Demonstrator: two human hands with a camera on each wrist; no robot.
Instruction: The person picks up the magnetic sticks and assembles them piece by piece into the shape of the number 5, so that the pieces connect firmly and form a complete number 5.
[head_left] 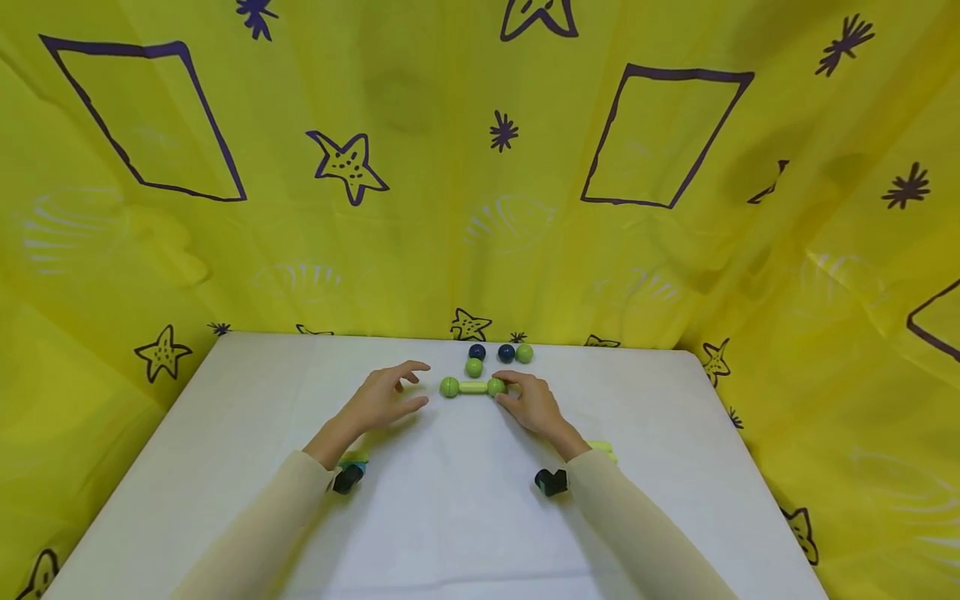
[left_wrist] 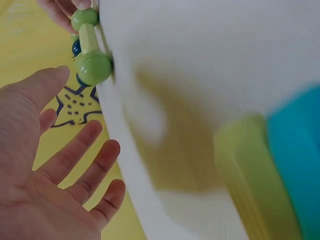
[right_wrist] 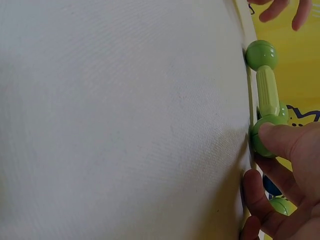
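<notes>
Hovering just left of the green dumbbell piece [head_left: 472, 387], the left hand [head_left: 384, 399] has fingers spread and relaxed, gripping nothing. That piece lies on the white table [head_left: 450, 500], and the right hand [head_left: 531, 402] pinches its right-end ball; four loose balls [head_left: 501, 356] sit just behind.

- Left hand [head_left: 384, 398]: fingers spread and relaxed, palm down, gripping nothing.
- Right hand [head_left: 531, 402]: thumb and fingertips pinch a ball at their tips; forearm angled inward.
</notes>
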